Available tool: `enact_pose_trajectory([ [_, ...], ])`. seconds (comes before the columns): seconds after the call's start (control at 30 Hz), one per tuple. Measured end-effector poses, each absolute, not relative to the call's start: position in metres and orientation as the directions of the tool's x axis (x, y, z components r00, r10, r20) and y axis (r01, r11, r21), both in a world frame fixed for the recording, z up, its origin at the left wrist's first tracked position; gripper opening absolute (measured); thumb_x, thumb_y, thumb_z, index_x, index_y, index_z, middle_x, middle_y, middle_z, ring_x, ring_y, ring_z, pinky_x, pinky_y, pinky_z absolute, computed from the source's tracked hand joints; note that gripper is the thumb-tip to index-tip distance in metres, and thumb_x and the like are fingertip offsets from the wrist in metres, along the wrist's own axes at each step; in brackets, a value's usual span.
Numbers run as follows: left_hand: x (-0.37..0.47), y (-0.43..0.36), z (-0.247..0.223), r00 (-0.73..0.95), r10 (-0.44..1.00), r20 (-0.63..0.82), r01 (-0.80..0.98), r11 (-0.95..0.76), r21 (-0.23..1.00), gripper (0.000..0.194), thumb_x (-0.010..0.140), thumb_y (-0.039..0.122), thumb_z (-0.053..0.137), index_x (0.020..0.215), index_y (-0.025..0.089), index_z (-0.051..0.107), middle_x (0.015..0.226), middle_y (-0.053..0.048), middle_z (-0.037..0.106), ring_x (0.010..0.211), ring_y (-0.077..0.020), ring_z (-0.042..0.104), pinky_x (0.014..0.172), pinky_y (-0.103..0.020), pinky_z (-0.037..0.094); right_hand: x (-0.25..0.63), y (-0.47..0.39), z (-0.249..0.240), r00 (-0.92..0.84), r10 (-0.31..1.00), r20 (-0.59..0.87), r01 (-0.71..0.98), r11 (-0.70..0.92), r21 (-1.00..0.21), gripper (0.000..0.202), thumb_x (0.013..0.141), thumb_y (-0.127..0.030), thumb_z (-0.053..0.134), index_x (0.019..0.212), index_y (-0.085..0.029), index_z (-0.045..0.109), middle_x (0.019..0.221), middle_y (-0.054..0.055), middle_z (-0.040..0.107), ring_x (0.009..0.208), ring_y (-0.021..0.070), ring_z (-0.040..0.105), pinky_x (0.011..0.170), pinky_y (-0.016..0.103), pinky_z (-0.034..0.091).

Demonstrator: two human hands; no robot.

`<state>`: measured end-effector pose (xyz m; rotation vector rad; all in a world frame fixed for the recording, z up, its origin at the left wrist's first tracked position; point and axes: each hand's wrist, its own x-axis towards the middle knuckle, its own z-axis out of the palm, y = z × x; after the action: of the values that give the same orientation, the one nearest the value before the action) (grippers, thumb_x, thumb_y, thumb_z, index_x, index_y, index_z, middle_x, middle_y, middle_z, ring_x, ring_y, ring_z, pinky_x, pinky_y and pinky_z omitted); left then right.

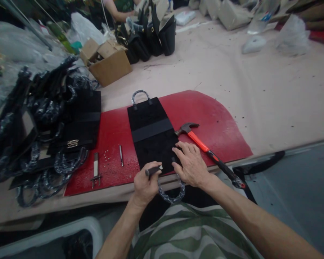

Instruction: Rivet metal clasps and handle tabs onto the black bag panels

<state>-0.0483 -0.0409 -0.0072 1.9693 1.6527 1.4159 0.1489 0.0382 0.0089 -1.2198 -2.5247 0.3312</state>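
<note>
A flat black bag panel (148, 115) lies lengthwise in front of me, with a smooth band across its middle. Plastic-wrapped handles sit at its two ends: one handle (140, 92) at the far end, another handle (172, 198) hanging over the table edge towards me. In my left hand (145, 183), at the panel's near left corner, is a short dark stick-like tool (152, 170) whose exact kind I cannot make out. My right hand (191, 163) rests on the near right part of the panel, fingers apart. A claw hammer (198, 140) with an orange-black grip lies just beyond it.
Under the panel is a red mat (199, 108). On it lie a metal pen-like tool (121, 155), a pronged tool (96, 169) and several tiny studs (106, 155). Wrapped black bag pieces (48, 108) are heaped left. A cardboard box (110, 68) and black bags (151, 37) stand beyond, near another person's arm.
</note>
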Motion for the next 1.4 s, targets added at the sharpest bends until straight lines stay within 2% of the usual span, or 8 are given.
enact_pose_trajectory([
  [0.1,-0.045,-0.038,-0.007,-0.233,0.867,0.440,0.626,-0.213,0.750,0.012,0.094,0.022,0.058,0.102,0.018,0.066,0.096,-0.006,0.076,0.090,-0.0181,0.074,0.086,-0.032,0.061,0.149,0.038,0.009,-0.586,0.792,0.170,0.717,0.605,-0.346,0.048,0.090,-0.036,0.059,0.132,-0.013,0.056,0.143,0.017,0.048,0.128,0.0343,0.041,0.110,0.049,0.027],
  [0.4,-0.043,-0.032,-0.007,-0.210,0.889,0.407,0.613,-0.204,0.763,0.013,0.093,0.021,0.058,0.101,0.018,0.068,0.095,-0.005,0.076,0.088,-0.0176,0.074,0.084,-0.030,0.060,0.149,0.039,0.010,-0.580,0.795,0.177,0.713,0.600,-0.363,0.048,0.089,-0.036,0.060,0.131,-0.013,0.057,0.142,0.017,0.049,0.127,0.0345,0.041,0.110,0.050,0.027],
  [0.73,-0.042,-0.025,0.000,-0.041,0.873,0.485,0.714,-0.315,0.625,0.014,0.095,0.019,0.051,0.102,0.018,0.063,0.096,-0.006,0.073,0.090,-0.0174,0.071,0.082,-0.029,0.059,0.149,0.039,0.010,-0.579,0.793,0.189,0.709,0.604,-0.365,0.046,0.089,-0.036,0.060,0.129,-0.015,0.058,0.140,0.017,0.050,0.126,0.0346,0.043,0.109,0.049,0.027],
  [0.93,-0.039,-0.023,-0.003,-0.003,0.882,0.470,0.717,-0.326,0.616,0.014,0.096,0.016,0.049,0.104,0.018,0.059,0.096,-0.006,0.069,0.088,-0.0157,0.069,0.079,-0.026,0.057,0.150,0.038,0.010,-0.576,0.793,0.198,0.704,0.604,-0.373,0.045,0.089,-0.035,0.060,0.129,-0.015,0.058,0.140,0.017,0.050,0.124,0.0349,0.044,0.108,0.049,0.028],
  [1.07,-0.037,-0.022,-0.005,0.015,0.890,0.456,0.716,-0.328,0.616,0.014,0.095,0.015,0.048,0.106,0.019,0.056,0.096,-0.005,0.068,0.086,-0.0151,0.068,0.078,-0.025,0.055,0.152,0.040,0.012,-0.582,0.783,0.221,0.658,0.613,-0.437,0.043,0.089,-0.035,0.061,0.126,-0.014,0.059,0.136,0.017,0.053,0.122,0.0340,0.046,0.106,0.049,0.031],
  [1.17,-0.037,-0.022,-0.006,0.022,0.879,0.477,0.711,-0.349,0.610,0.015,0.094,0.014,0.048,0.106,0.019,0.056,0.096,-0.005,0.068,0.087,-0.0153,0.068,0.079,-0.025,0.055,0.164,0.043,0.018,-0.573,0.772,0.276,0.603,0.625,-0.496,0.033,0.092,-0.032,0.058,0.119,-0.015,0.060,0.130,0.016,0.056,0.119,0.0307,0.049,0.103,0.046,0.037],
  [1.27,-0.036,-0.022,-0.008,0.009,0.880,0.474,0.700,-0.344,0.626,0.015,0.094,0.014,0.050,0.106,0.019,0.057,0.096,-0.005,0.069,0.086,-0.0151,0.069,0.079,-0.025,0.055,0.186,0.050,0.028,-0.453,0.847,0.277,0.745,0.530,-0.405,0.026,0.092,-0.026,0.056,0.114,-0.014,0.060,0.125,0.016,0.057,0.113,0.0310,0.051,0.096,0.043,0.041],
  [1.4,-0.034,-0.023,-0.007,-0.012,0.885,0.466,0.683,-0.333,0.650,0.015,0.093,0.015,0.051,0.105,0.020,0.058,0.093,-0.004,0.069,0.082,-0.0144,0.068,0.077,-0.024,0.054,0.214,0.060,0.038,-0.315,0.948,0.052,0.935,0.319,-0.152,0.022,0.091,-0.026,0.056,0.107,-0.012,0.060,0.105,0.017,0.060,0.093,0.0288,0.057,0.077,0.036,0.042],
])
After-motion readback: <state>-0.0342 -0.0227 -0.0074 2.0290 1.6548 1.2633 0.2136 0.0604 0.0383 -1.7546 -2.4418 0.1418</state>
